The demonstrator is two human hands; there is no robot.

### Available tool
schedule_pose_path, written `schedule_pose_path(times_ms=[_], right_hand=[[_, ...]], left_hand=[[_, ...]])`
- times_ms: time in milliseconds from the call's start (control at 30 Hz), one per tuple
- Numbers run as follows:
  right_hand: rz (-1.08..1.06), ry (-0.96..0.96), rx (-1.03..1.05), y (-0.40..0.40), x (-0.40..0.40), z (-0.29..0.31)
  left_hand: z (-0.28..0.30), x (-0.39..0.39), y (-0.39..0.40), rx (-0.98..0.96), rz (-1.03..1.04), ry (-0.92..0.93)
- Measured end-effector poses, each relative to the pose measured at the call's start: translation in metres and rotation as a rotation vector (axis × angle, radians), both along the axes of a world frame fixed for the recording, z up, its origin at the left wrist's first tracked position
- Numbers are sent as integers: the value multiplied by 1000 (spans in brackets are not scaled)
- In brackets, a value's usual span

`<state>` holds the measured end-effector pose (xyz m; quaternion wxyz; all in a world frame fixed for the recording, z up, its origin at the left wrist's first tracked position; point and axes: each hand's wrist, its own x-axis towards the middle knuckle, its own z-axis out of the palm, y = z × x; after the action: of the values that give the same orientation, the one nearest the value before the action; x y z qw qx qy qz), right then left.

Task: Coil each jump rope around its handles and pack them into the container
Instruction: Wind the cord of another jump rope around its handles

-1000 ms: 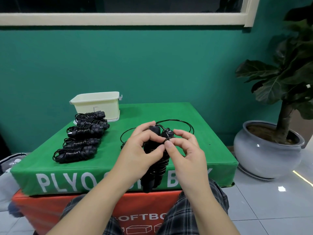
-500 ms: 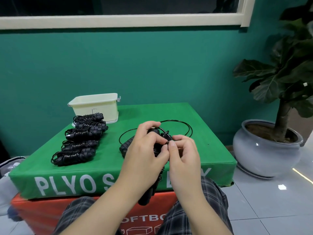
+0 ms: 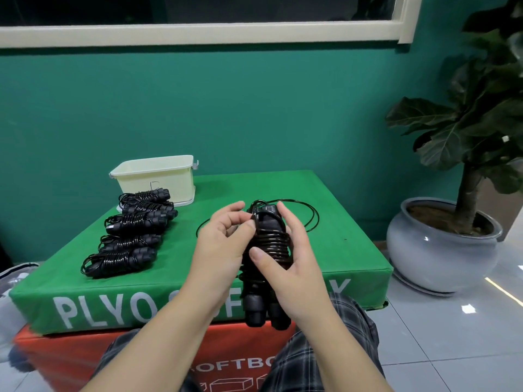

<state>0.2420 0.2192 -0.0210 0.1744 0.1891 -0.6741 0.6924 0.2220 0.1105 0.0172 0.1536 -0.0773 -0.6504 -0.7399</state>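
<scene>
A black jump rope (image 3: pixel 268 241) stands upright between my hands, its two handles side by side and cord wound round their upper half. My right hand (image 3: pixel 291 264) grips the wound handles, thumb across the coils. My left hand (image 3: pixel 223 244) pinches the cord near the handle tops. A loose loop of the cord (image 3: pixel 308 213) lies on the green box behind. Several coiled black ropes (image 3: pixel 133 239) lie in a row at the left. The cream container (image 3: pixel 158 176) stands at the back left.
The green plyo box (image 3: pixel 353 250) sits on an orange box (image 3: pixel 68 363). A potted plant in a grey pot (image 3: pixel 441 250) stands on the tiled floor to the right. A teal wall rises behind. My knees in plaid trousers are below.
The handles went from covered by both hands to held upright in my right hand, with my thumb across the coils. My left hand shifted left and up, pinching the cord. The loose loop looks smaller.
</scene>
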Motion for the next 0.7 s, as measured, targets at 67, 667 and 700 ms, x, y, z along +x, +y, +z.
schedule_pose_path(times_ms=[67, 667, 700], right_hand=[[-20, 42, -24, -1, 1, 1], [-147, -23, 190, 8, -5, -5], [-168, -37, 229, 8, -6, -7]], left_hand=[[3, -1, -5, -219, 75, 33], [19, -2, -20, -1249, 58, 260], [16, 0, -18, -1213, 66, 268]])
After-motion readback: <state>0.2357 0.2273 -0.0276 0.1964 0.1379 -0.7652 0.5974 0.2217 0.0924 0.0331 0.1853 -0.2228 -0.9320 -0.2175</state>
